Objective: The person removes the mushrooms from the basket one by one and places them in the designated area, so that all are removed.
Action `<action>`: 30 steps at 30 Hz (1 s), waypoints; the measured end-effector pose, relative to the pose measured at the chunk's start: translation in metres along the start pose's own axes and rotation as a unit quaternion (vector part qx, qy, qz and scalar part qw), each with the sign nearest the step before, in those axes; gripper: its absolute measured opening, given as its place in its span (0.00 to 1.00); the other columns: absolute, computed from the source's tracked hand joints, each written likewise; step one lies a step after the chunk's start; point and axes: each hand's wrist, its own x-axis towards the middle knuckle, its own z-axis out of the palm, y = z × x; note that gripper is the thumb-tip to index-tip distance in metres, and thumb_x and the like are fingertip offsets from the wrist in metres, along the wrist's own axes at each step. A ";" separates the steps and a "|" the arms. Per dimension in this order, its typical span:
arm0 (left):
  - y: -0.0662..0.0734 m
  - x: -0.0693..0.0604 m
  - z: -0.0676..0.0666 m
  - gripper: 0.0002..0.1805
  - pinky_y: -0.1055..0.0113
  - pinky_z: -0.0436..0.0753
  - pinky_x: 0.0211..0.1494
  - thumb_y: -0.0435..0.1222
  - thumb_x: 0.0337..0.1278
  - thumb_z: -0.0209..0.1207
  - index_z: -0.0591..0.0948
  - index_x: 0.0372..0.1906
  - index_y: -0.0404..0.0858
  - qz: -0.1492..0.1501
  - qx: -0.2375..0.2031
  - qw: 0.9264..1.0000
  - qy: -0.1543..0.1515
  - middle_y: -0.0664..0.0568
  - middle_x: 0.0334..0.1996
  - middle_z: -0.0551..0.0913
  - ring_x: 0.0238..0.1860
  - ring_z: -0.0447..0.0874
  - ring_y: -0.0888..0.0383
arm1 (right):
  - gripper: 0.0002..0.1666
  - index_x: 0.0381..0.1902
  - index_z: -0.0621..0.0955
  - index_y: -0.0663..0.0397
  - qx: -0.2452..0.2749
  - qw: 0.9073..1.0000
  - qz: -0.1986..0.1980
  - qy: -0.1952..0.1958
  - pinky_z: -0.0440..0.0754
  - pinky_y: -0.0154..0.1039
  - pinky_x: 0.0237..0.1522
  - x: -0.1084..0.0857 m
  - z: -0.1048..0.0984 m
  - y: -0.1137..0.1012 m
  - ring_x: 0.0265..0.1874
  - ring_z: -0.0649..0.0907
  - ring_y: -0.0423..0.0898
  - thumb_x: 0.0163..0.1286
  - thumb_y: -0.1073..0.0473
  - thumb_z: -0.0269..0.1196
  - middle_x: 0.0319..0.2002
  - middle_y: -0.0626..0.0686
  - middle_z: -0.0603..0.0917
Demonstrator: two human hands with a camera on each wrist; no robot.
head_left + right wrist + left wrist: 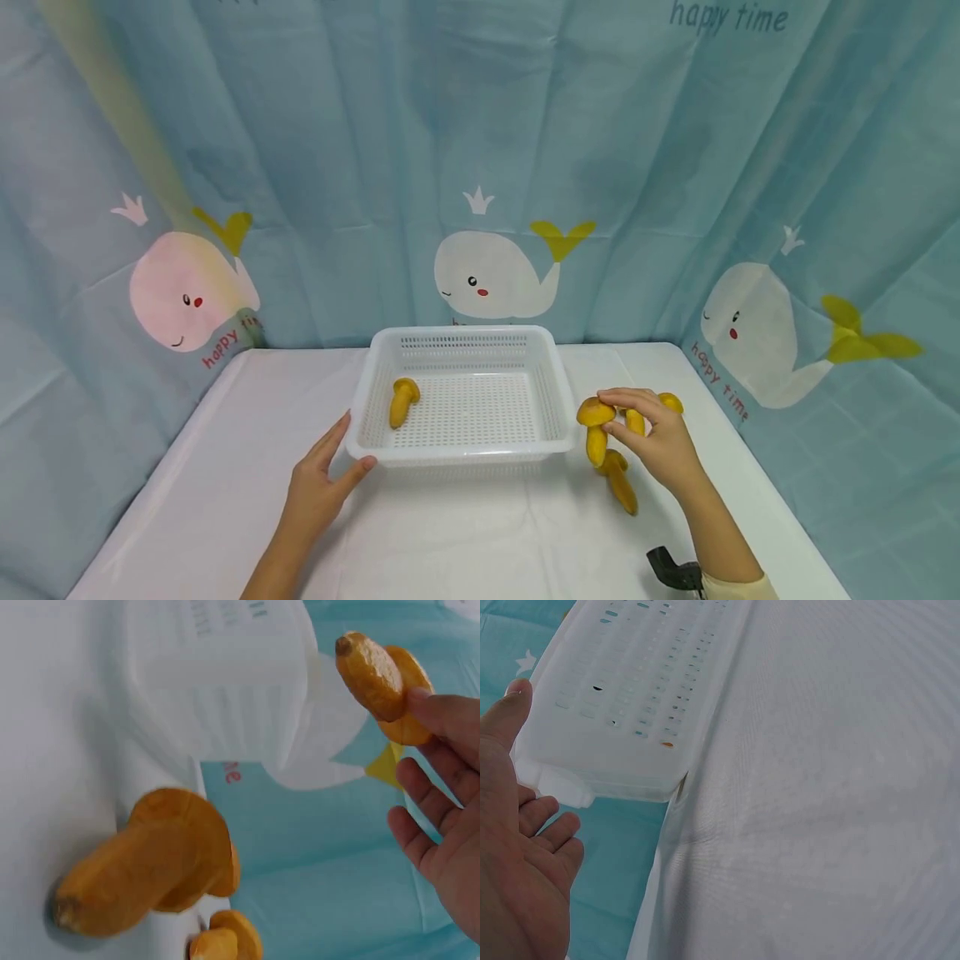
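The right hand (654, 435) pinched a yellow mushroom (596, 442) with its fingertips. The left hand (315, 487), thumb and fingers apart, maybe touched the white basket (461, 455).

Right hand (457, 817) pinches a yellow-brown mushroom (375, 679) by its cap near a white slotted basket (225, 697); other mushrooms (142, 870) lie on the white surface (52, 750).

basket (465, 454) on the worktop (450, 542), curtain (352, 208) behind, one mushroom (404, 402) inside towards the left, my left hand (318, 492) at the basket's front-left corner, other mushrooms (622, 487) off right, in and around my right hand (663, 442)
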 end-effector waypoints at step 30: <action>0.002 0.000 -0.002 0.47 0.38 0.73 0.68 0.45 0.58 0.73 0.63 0.80 0.50 -0.005 -0.003 1.000 -0.010 0.49 0.77 0.64 0.75 0.65 0.39 | 0.26 0.59 0.85 0.46 -0.069 0.980 0.160 -0.092 0.72 0.70 0.64 -0.020 -0.047 0.089 0.66 0.74 0.64 0.67 0.42 0.71 0.65 0.61 0.80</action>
